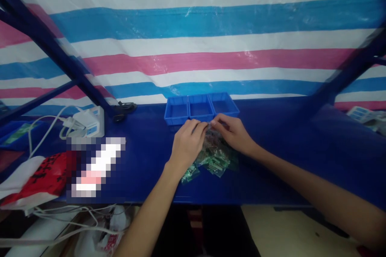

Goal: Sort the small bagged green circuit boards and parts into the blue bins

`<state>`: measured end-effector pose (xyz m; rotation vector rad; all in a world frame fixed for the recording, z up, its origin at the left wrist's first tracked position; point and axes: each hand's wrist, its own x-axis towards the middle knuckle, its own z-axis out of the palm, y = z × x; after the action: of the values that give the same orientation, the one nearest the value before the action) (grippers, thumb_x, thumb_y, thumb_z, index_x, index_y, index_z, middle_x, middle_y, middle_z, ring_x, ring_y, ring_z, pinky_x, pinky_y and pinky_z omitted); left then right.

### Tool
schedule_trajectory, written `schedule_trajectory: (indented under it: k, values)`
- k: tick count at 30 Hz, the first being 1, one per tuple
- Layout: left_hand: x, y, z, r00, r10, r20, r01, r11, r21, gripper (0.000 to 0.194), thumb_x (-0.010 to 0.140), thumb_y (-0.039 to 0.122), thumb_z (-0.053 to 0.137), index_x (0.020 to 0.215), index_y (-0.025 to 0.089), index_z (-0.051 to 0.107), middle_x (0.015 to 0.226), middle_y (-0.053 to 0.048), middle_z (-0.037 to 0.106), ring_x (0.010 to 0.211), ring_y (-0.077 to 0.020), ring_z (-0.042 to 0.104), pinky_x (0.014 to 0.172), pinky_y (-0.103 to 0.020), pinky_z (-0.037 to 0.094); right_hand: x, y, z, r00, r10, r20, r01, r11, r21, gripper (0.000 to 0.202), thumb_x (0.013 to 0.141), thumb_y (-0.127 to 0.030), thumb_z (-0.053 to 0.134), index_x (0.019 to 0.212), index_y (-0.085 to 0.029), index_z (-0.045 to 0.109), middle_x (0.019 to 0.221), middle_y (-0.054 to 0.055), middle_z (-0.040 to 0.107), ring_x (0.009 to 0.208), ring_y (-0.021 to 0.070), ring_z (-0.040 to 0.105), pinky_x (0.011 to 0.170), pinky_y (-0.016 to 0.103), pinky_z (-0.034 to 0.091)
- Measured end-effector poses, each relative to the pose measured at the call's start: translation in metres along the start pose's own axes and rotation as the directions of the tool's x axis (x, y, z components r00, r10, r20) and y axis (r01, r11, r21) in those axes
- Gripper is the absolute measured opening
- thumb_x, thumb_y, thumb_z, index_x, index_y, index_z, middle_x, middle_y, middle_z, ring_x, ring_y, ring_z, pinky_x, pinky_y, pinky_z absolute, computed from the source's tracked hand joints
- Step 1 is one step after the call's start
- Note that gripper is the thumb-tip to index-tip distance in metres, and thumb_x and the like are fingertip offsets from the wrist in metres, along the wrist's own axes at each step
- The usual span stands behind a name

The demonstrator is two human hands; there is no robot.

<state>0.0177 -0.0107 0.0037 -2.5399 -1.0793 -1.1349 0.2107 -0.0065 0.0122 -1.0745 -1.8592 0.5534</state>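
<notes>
A clear plastic bag of small green pieces lies on the blue table, below the blue trays. My left hand is closed on the bag's top edge from the left, its fingertips pressed together. From the right, my right hand pinches the same edge, close to the left fingertips. A smaller clear packet with green pieces shows beside my left wrist. The exact contents of the bag are too small to tell.
Three joined blue trays stand behind my hands. A white power strip with cables and a red and white bag are at the left. Blue frame posts rise on both sides of the blue table.
</notes>
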Motion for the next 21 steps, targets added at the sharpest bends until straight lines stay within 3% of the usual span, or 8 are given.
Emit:
schedule_trajectory:
  k: [3,5,8,11,16,21]
  values:
    - [-0.0007,-0.0001,0.0000,1.000,-0.026,-0.012,0.026,0.999,-0.021,0.023,0.104,0.023,0.044,0.118,0.017,0.062,0.100,-0.009,0.067,0.093,-0.0207,0.063,0.081,-0.033,0.053,-0.0003,0.0020,0.0012,0.999,-0.015,-0.031,0.017,0.997,0.074,0.022,0.097,-0.043,0.057,0.103,-0.022,0.060,0.095,0.005,0.068,0.085,0.0188,0.065,0.061,0.027,0.050]
    - [-0.0010,0.0003,-0.0003,0.998,-0.064,-0.023,0.063,0.997,-0.036,0.025,0.105,0.024,0.045,0.124,0.017,0.059,0.101,-0.009,0.068,0.092,-0.0205,0.065,0.081,-0.033,0.054,-0.0002,0.0015,0.0009,0.999,-0.043,0.013,0.041,0.993,0.109,0.023,0.095,-0.039,0.060,0.111,-0.022,0.059,0.105,0.007,0.069,0.096,0.0209,0.066,0.066,0.028,0.053]
    - [-0.0012,0.0013,-0.0010,0.991,-0.135,-0.018,0.133,0.989,-0.067,0.031,0.105,0.028,0.046,0.134,0.020,0.049,0.104,-0.008,0.069,0.092,-0.0193,0.068,0.081,-0.031,0.055,0.0004,0.0001,0.0002,0.996,-0.045,0.072,0.035,0.991,0.132,0.018,0.095,-0.034,0.060,0.107,-0.021,0.063,0.097,0.006,0.070,0.086,0.0186,0.066,0.065,0.028,0.053]
    - [-0.0009,0.0026,-0.0019,0.986,-0.168,-0.007,0.166,0.981,-0.100,0.032,0.104,0.030,0.048,0.135,0.022,0.045,0.108,-0.006,0.068,0.092,-0.0179,0.068,0.079,-0.029,0.056,0.0016,0.0008,-0.0001,0.998,0.019,0.057,-0.028,0.985,0.171,0.015,0.094,-0.034,0.061,0.098,-0.020,0.064,0.088,0.004,0.069,0.078,0.0167,0.065,0.065,0.029,0.054]
    - [-0.0006,0.0038,-0.0027,0.988,-0.150,0.042,0.152,0.987,-0.046,0.025,0.102,0.027,0.051,0.126,0.022,0.052,0.119,-0.009,0.059,0.090,-0.0170,0.067,0.069,-0.026,0.055,0.0054,0.0063,-0.0016,0.993,0.107,0.053,-0.117,0.955,0.274,0.017,0.091,-0.036,0.063,0.093,-0.020,0.063,0.078,0.002,0.067,0.070,0.0150,0.064,0.059,0.028,0.053]
    - [-0.0010,0.0019,-0.0014,0.993,-0.101,0.066,0.103,0.994,-0.027,0.022,0.101,0.021,0.050,0.122,0.021,0.056,0.113,-0.008,0.061,0.096,-0.0195,0.066,0.076,-0.029,0.056,0.0072,0.0078,-0.0030,0.986,0.134,0.101,-0.158,0.943,0.293,0.016,0.091,-0.036,0.063,0.091,-0.020,0.063,0.074,0.001,0.070,0.061,0.0143,0.063,0.050,0.026,0.051]
